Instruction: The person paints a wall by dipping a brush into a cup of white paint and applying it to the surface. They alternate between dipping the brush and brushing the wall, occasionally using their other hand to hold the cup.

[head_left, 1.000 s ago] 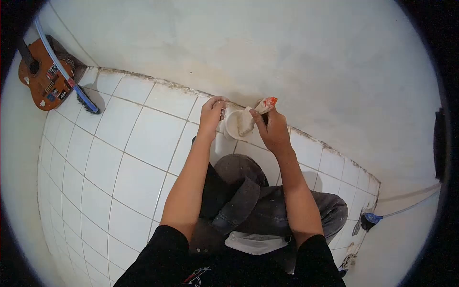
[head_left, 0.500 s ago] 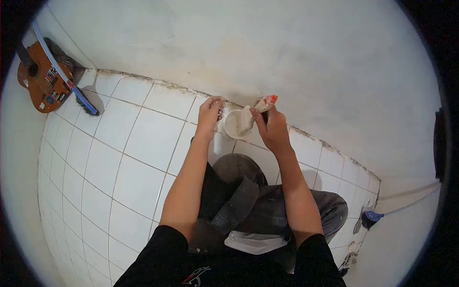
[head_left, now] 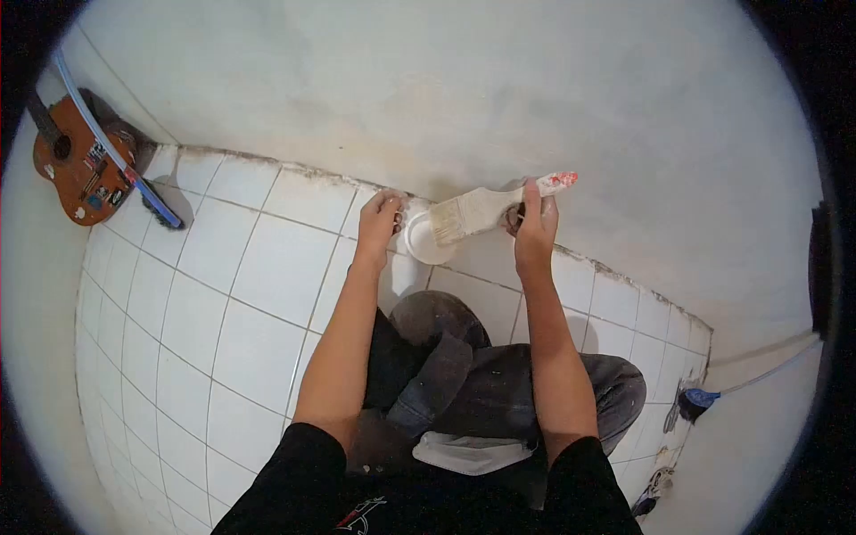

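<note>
My left hand (head_left: 378, 226) is curled at the left side of a small white cup (head_left: 428, 251), its fingers closed on the edge. In my right hand (head_left: 535, 230) is a wide paintbrush (head_left: 486, 210), gripped by its pale handle, which has red marks at the end. The brush lies sideways, with its whitish bristles over the cup's right rim. White residue covers the ferrule and handle.
A wall (head_left: 446, 89) rises just beyond my hands and meets the white tile floor (head_left: 267, 259). A guitar (head_left: 85, 165) and a blue brush (head_left: 159, 205) lean in the left corner. Another blue brush (head_left: 698, 403) stands at right. A face mask (head_left: 473, 453) lies on my lap.
My right hand has moved right and turned the paintbrush from steeply down inside the cup to nearly level across its rim. My left hand and the cup have shifted slightly left.
</note>
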Demonstrator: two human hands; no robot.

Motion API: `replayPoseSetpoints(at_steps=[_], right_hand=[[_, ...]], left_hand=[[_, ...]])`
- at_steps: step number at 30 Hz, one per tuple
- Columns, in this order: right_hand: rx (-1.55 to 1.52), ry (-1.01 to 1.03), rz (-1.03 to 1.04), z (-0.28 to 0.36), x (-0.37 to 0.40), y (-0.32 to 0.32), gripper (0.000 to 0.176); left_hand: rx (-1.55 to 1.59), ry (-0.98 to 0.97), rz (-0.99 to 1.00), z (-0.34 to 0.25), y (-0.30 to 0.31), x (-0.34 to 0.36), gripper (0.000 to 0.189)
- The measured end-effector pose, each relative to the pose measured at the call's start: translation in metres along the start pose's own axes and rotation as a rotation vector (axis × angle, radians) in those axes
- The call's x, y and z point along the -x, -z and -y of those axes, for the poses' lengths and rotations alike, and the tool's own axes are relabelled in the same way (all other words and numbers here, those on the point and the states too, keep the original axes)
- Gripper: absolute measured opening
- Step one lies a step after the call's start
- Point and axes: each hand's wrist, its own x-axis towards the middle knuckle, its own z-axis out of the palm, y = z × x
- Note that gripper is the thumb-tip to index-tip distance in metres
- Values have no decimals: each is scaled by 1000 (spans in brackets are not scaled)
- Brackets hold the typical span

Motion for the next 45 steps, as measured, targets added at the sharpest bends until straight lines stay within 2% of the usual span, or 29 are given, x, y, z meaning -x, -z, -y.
replayPoseSetpoints(at_steps=[1, 3, 4, 6, 7, 10, 12, 14, 15, 17, 18, 20, 21, 22, 24, 25, 26, 30, 32, 34, 36, 37, 38, 40, 41, 44, 45], right_hand=[[-7, 9, -7, -4, -2, 3, 26], [-170, -180, -244, -9, -8, 7, 25], [-182, -167, -251, -2, -6, 8, 25], [-421, -353, -235, 12, 3, 11, 30], [-516, -342, -125, 13, 5, 19, 34], [-686, -286, -192, 43, 8, 42, 37], [-703, -197, -294, 83, 15, 65, 40], [-873, 60, -169, 119, 22, 101, 40], [-872, 98, -208, 138, 27, 121, 40], [-885, 358, -80, 173, 39, 160, 40], [-888, 391, -109, 190, 50, 176, 40], [-752, 561, -207, 212, 67, 207, 40], [-755, 641, -106, 214, 74, 226, 40], [-766, 652, -126, 211, 84, 240, 40], [-410, 689, -290, 205, 101, 261, 38], [-237, 644, -278, 200, 112, 273, 47], [-245, 649, -289, 195, 118, 279, 47], [-212, 534, -384, 185, 123, 300, 37], [-306, 497, -199, 180, 123, 314, 36], [-355, 427, -189, 180, 125, 318, 34], [-66, 212, -197, 178, 129, 320, 30], [-15, 140, -129, 171, 128, 327, 22], [-23, 134, -136, 164, 127, 328, 22], [127, 147, 8, 155, 122, 325, 19], [90, 74, -29, 148, 117, 322, 11], [181, -12, -109, 119, 98, 329, 6], [178, -48, -158, 126, 96, 322, 5]], left_hand=[[-28, 10, -8, 2, 1, -1, 15], [-63, 6, -5, 3, 1, -2, 14], [-83, 6, -13, 4, 2, -2, 16], [-112, -11, -7, 8, 5, -4, 17], [-156, -18, -5, 10, 7, -6, 19], [-241, -17, 0, 13, 9, -3, 22], [-257, -44, -45, 17, 13, -4, 21], [-259, -42, -46, 14, 13, 2, 20], [-271, -36, -43, 11, 13, 6, 19], [-267, -58, -36, 7, 11, 12, 17], [-250, -81, -35, 7, 9, 14, 16], [-289, -103, -24, 5, 6, 16, 15], [-313, -115, -47, 5, 7, 20, 15], [-333, -122, -34, 4, 8, 23, 15], [-353, -112, -46, 2, 7, 26, 13], [-376, -129, -57, 1, 5, 28, 13], [-387, -137, -51, 1, 3, 29, 13], [-417, -152, -57, -2, 0, 27, 13], [-455, -142, -64, -2, -4, 27, 13], [-498, -135, -69, -3, -8, 26, 13], [-488, -149, -84, -2, -2, 23, 13], [-497, -155, -76, 0, 0, 19, 12], [-508, -153, -74, 1, 4, 15, 12], [-525, -138, -62, 1, 2, 15, 12], [-525, -136, -64, 2, 2, 15, 12], [-530, -137, -49, 2, -1, 17, 12], [-545, -141, -33, 2, 2, 14, 15]])
